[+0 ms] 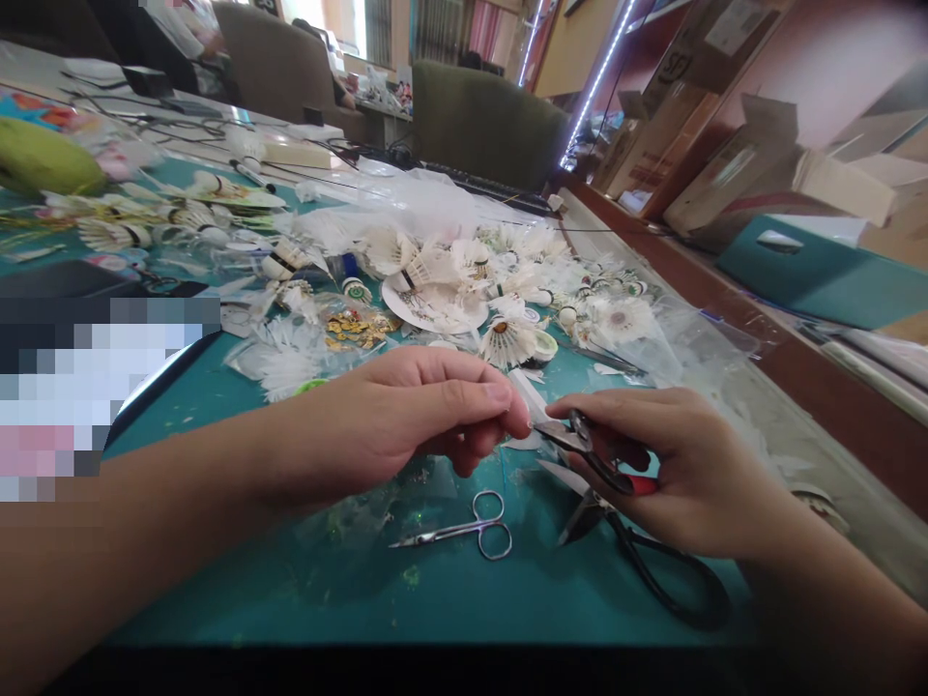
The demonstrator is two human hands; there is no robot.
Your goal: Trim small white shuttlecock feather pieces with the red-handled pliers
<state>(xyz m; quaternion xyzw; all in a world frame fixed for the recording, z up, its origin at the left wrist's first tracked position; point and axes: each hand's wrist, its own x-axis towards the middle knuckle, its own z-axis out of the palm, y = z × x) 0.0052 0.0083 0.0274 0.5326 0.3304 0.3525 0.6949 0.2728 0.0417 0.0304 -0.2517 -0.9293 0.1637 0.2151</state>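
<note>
Your left hand (391,416) is pinching a white feather (525,394) steady, while your right hand (685,474) is closing firmly around red-handled snips (584,443).

Teal worktop (239,590): small scissors (464,532), black-handled shears (584,512) near front edge; loose white feathers (286,372), shuttlecocks (507,340), gold pieces (359,329) farther back.

We were in a workshop set up inside an office-like room. Our long surface (326,599), topped in teal, carried heaps of shuttlecocks (507,340), loose white feathers (286,372) and scissors (464,527), all signs of handwork. A keyboard (485,184) and upholstered chairs (489,121) stood beyond them, with tangled cables (166,126) along the far end. Cardboard boxes (725,164) were piled to our right, beside an LED strip (598,82).
</note>
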